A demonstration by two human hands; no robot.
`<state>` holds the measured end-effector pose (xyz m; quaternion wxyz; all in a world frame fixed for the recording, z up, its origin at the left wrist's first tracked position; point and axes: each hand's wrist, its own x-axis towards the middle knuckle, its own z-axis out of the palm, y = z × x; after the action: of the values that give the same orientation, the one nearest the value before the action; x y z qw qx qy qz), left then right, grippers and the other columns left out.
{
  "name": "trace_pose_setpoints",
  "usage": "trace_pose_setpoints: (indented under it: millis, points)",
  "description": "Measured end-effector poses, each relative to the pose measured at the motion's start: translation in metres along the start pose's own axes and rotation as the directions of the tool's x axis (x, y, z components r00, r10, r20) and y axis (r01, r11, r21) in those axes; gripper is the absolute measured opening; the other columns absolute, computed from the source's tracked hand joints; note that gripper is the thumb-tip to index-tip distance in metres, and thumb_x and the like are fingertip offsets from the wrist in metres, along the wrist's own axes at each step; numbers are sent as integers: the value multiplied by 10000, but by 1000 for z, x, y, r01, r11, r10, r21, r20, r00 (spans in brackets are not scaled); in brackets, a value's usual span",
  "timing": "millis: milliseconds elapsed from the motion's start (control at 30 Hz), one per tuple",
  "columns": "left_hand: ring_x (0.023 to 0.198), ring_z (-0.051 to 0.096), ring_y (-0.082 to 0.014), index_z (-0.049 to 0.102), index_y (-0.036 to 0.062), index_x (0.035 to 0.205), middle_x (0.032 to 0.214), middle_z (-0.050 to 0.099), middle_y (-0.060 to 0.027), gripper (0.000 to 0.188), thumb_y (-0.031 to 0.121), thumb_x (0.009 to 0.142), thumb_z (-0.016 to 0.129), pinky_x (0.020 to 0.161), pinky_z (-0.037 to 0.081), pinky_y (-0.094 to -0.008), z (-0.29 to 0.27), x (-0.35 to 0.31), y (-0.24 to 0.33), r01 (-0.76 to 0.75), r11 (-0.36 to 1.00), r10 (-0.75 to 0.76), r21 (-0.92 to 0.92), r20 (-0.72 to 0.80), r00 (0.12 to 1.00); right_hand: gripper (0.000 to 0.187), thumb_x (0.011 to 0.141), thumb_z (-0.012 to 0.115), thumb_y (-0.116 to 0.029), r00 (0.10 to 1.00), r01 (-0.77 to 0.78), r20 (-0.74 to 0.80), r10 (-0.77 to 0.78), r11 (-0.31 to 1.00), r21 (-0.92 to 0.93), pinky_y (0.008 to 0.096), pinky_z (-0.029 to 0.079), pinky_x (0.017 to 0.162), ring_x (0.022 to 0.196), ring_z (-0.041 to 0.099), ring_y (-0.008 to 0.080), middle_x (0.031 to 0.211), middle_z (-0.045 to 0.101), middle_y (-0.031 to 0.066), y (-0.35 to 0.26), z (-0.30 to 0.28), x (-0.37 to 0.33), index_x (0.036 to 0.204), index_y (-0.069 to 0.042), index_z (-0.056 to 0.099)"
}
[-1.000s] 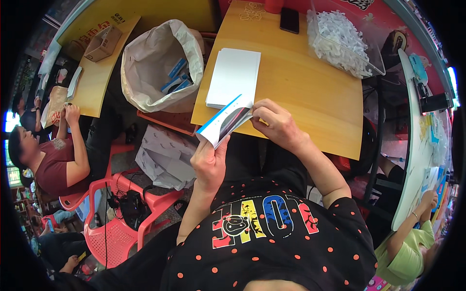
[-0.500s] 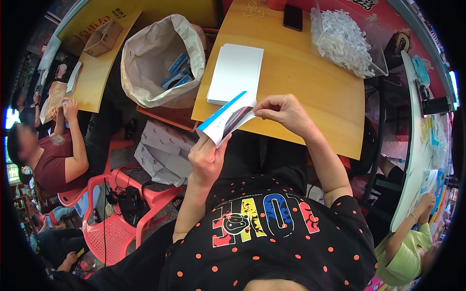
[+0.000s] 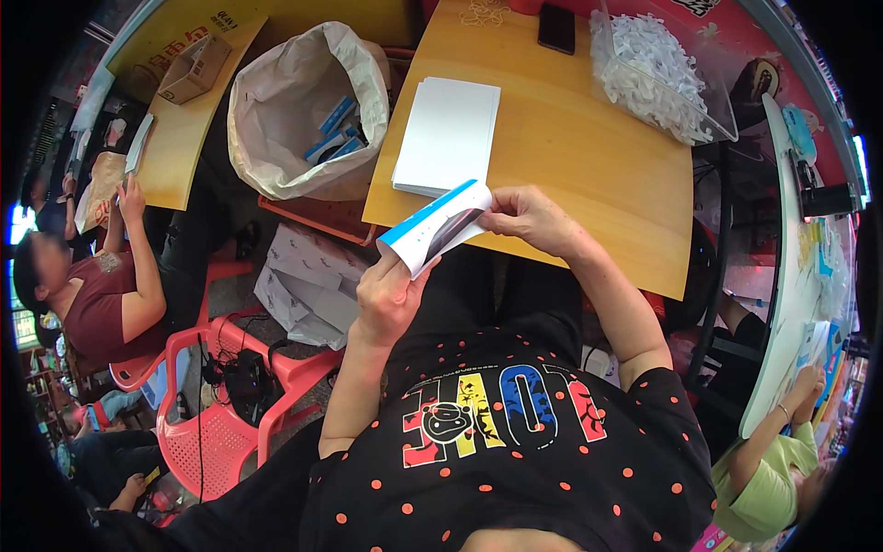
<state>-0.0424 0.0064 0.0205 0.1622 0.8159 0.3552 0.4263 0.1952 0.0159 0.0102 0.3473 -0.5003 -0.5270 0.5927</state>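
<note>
Where the tabletop's near edge meets your lap, you hold a printed sheet (image 3: 440, 221), bent over on itself into a loose curl. A bright blue band runs along its upper left edge; the outer face is white with small marks, and a dark printed area shows inside the fold. Your left hand (image 3: 390, 296) grips its lower left end, some fingertips hidden by the paper. Your right hand (image 3: 532, 221) pinches the right edge between thumb and fingers.

The tabletop (image 3: 579, 156) is yellow-brown wood. To your left, across a gap, a second wooden table (image 3: 175, 170) bears a small cardboard box (image 3: 195, 72), and a person in a maroon top (image 3: 110, 299) sits at it. On your right, a person in a green top (image 3: 768, 483) works beside a white table (image 3: 768, 340).

Just beyond your sheet lies a stack of white paper (image 3: 448, 133), its near right corner partly covered from this view. Farther off are a dark phone (image 3: 556, 28), tan loops (image 3: 484, 13) and a clear bin heaped with white strips (image 3: 648, 74). Left of the tabletop, an open pale sack (image 3: 259, 120) holds blue-and-white pieces (image 3: 336, 133); a pink chair (image 3: 212, 446) stands nearer you.
</note>
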Motion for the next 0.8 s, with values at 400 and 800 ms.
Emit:
trace_pose_setpoints:
  millis: [400, 800]
  points:
    - [706, 641, -299, 661, -32, 956, 850, 664, -141, 219, -12, 746, 722, 573, 521, -345, -10, 10, -14, -162, 982, 166, 100, -36, 985, 201, 885, 652, -175, 963, 119, -233, -136, 989, -82, 194, 435, 639, 707, 534, 42, 779, 619, 0, -22, 3, -6, 898, 25, 661]
    - [710, 655, -302, 665, -35, 941, 849, 669, -147, 212, -20, 738, 726, 588, 527, -344, -9, 11, -8, -149, 989, 149, 14, -18, 989, 174, 853, 685, -136, 999, 10, -51, -10, 1000, 10, 212, 480, 743, 784, 594, 71, 824, 656, 27, -6, -2, 2, 915, 26, 671]
